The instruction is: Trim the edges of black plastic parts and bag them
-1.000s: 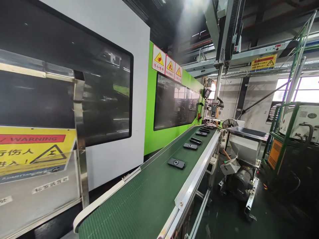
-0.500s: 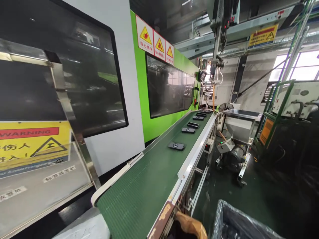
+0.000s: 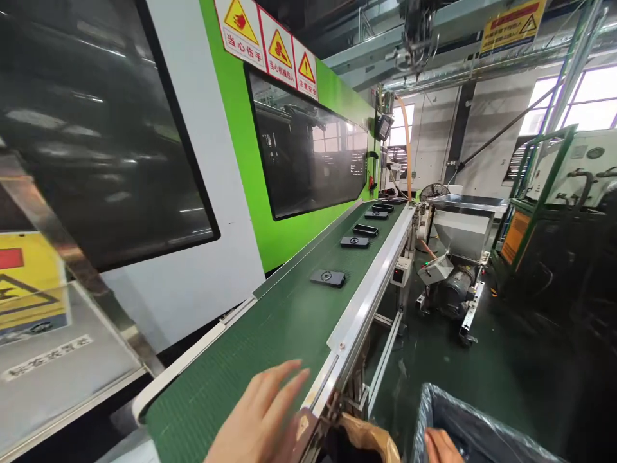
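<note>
A: Left wall of view?
B: Large machine housing, white then bright green, with 2 dark glazed panels. 3 red-and-yellow warning signs along its top edge. A yellow warning placard at the far left, partly cut off.

A: Floor?
B: Dark green floor, glossy, some scuffs and reflections.

A: Right side?
B: Green metal rack holding a white unit. A steel hopper on a wheeled frame near the middle, small fan behind it.

A: Light?
B: Daylight through bright windows at the upper right; another pale window at the far end. Overhead, grey beams with a yellow sign.
</note>
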### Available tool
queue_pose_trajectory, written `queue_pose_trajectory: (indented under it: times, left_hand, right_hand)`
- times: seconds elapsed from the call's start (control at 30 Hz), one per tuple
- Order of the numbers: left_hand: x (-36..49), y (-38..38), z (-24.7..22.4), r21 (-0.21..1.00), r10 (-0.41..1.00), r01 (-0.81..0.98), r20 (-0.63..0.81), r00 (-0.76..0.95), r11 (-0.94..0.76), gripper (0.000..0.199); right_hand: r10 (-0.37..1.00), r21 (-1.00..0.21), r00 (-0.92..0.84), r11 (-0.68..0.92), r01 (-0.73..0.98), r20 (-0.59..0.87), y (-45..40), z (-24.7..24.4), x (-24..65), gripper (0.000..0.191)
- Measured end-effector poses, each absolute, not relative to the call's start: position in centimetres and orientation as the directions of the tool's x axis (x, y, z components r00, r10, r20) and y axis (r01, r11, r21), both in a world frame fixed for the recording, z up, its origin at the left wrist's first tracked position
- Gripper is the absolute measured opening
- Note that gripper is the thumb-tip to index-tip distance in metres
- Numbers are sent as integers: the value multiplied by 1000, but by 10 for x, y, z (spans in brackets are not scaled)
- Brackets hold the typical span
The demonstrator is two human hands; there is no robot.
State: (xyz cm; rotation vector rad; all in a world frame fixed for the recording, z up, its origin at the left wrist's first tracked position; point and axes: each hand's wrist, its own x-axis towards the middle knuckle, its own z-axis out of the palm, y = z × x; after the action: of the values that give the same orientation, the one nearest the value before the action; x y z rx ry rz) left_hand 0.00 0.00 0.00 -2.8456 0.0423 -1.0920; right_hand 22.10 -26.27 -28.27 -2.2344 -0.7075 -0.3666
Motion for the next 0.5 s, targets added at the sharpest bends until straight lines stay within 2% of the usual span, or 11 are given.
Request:
queue_pose_trajectory:
  times: [0.1,0.17,0.33,0.5]
  left_hand:
    - [82,-24,-2,-219,-166,-67,474,865,-974,42]
    - [132,-32,-12,-242,-177,-89,368,913,-966,50]
    - [229,-18,-30,-248,-173,-100,293,940,-964,55]
    - [280,-2,-36,-272,-111,-59,182,977,-960,65]
  right_hand:
    - [416,-574,795,-551,606,441,-257,-295,292,40]
    - [426,-570,798,-558,603,427,-245,-297,335,42]
    - [416,-564,829,-607,559,374,-212,-291,419,33]
    - [332,-583,905,-693,425,265,-173,-293,494,19]
